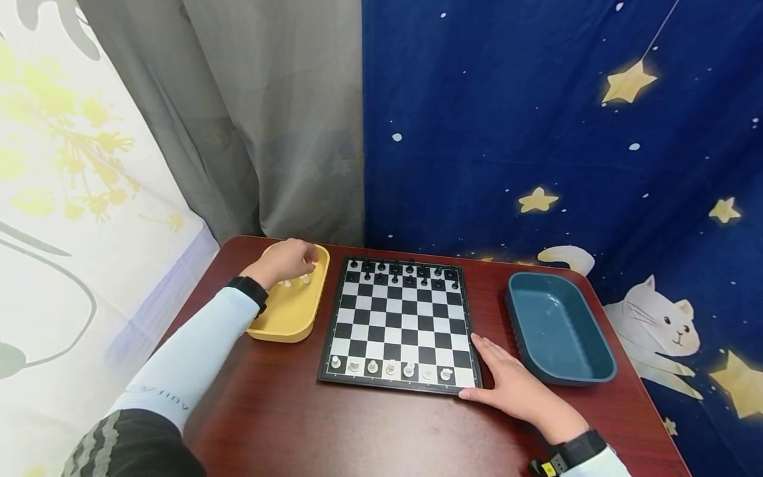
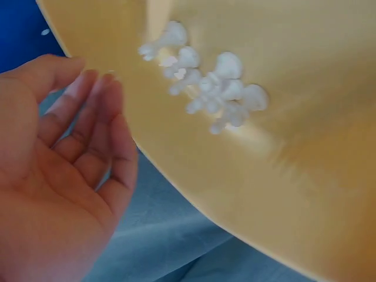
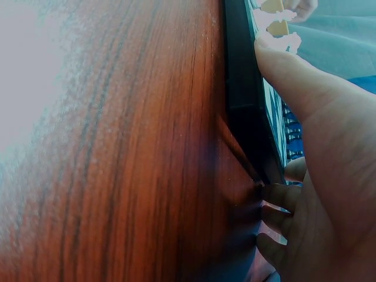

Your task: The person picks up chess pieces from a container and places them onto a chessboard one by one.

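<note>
The right hand [image 1: 517,391] lies flat and open against the chessboard's [image 1: 401,318] near right corner, gripping nothing; a nudge could topple the 7 white pieces [image 1: 390,366] on the near row; 16 black pieces [image 1: 405,272] fill the far 2 rows. The left hand [image 1: 286,261] hovers loosely curled, holding nothing, over the yellow tray [image 1: 292,318], where clustered white pawns [image 2: 205,88] might scatter or snag together; their count is unclear. 1 blue tray [image 1: 560,331] sits right.

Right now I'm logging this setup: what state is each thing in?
Left hand: over the yellow tray, holding nothing visible.
Right hand: flat against the chessboard's corner.
Yellow tray: holds white pieces.
Blue tray: empty.
Chessboard: open, partly set.
</note>
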{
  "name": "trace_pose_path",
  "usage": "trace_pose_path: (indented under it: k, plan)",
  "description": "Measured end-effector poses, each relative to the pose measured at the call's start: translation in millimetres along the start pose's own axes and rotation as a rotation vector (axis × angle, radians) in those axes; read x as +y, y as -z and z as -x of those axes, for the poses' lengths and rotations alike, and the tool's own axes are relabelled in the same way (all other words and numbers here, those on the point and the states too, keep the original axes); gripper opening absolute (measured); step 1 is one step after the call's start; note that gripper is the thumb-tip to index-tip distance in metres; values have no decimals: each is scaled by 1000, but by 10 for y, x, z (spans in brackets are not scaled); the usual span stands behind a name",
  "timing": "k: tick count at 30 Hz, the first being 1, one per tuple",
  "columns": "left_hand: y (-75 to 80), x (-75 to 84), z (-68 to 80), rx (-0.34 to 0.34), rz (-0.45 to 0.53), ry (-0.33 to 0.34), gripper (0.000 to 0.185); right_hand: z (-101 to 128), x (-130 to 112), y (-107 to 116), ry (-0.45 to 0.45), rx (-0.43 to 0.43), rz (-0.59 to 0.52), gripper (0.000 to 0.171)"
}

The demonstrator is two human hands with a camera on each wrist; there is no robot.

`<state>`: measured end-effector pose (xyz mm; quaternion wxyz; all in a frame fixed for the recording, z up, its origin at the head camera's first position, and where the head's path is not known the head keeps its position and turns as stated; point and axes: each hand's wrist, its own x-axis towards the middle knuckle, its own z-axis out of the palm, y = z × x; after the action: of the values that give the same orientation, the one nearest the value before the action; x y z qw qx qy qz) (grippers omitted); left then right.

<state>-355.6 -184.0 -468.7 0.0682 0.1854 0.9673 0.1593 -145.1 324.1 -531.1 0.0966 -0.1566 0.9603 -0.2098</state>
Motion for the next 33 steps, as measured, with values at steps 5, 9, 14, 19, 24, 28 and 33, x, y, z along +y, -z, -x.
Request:
trace_pose_path:
  k: [5,9,14,19,24,28,33]
  plan:
    - [-30,-35,-8,-64,-73,-4,25,4,-7,10,8,6,2,128]
    - [-42,-46,-5,-65,-138,-48,20,10,-12,10,19,15,3,126]
    - [-69,-58,-13,-58,-153,-74,10,16,-16,8,22,18,5,125]
    - [-107,-79,-21,-51,-152,-67,8,19,-31,12,17,9,-2,125]
    - [-112,-65,-6,-44,-143,-56,5,23,-44,20,15,7,2,125]
    - [-67,-24,14,-9,-129,-57,10,24,-47,25,14,8,4,125]
    - [9,44,24,98,-97,-56,16,16,-46,22,15,9,1,125]
